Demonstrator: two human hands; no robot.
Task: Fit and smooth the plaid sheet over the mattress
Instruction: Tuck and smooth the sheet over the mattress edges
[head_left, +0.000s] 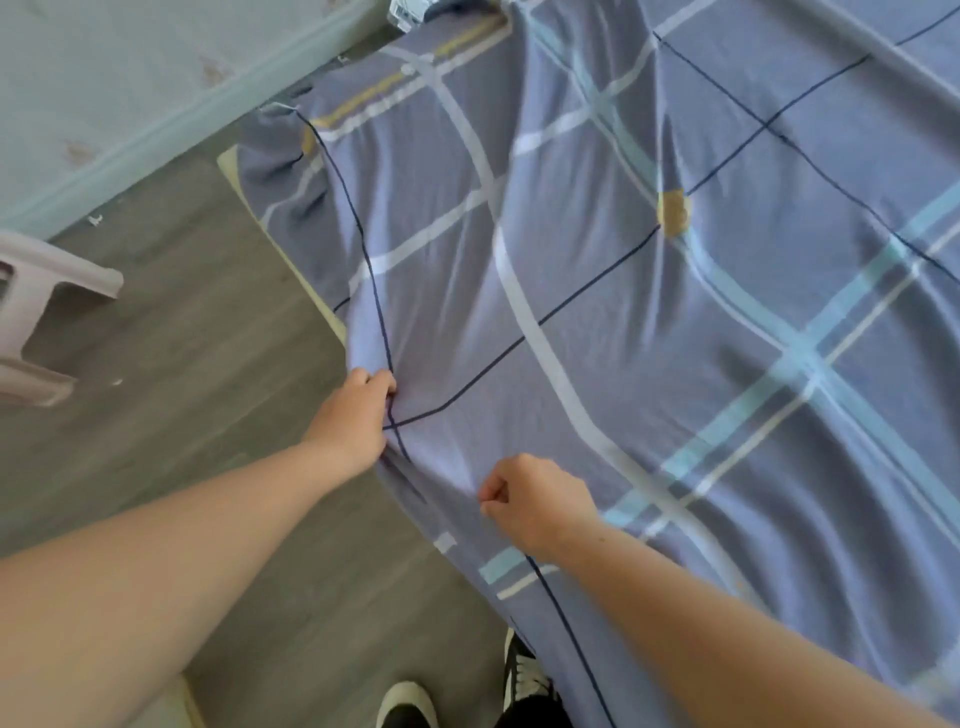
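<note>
The plaid sheet (649, 291), grey-blue with white, light-blue and dark lines, lies over the mattress and hangs down its left side. It is wrinkled, with folds running toward my hands. My left hand (353, 421) grips the sheet's edge at the mattress side, fingers curled into the cloth. A little nearer and to the right, my right hand (535, 499) pinches a fold of the sheet in a closed fist. A pale strip of the mattress or bed base (270, 228) shows along the left edge below the sheet.
Grey wood-look floor (182, 322) lies to the left of the bed. A pale plastic stool (36, 322) stands at the left edge. A light wall with a skirting board (130, 130) runs behind. My shoes (410, 701) are at the bottom beside the hanging sheet.
</note>
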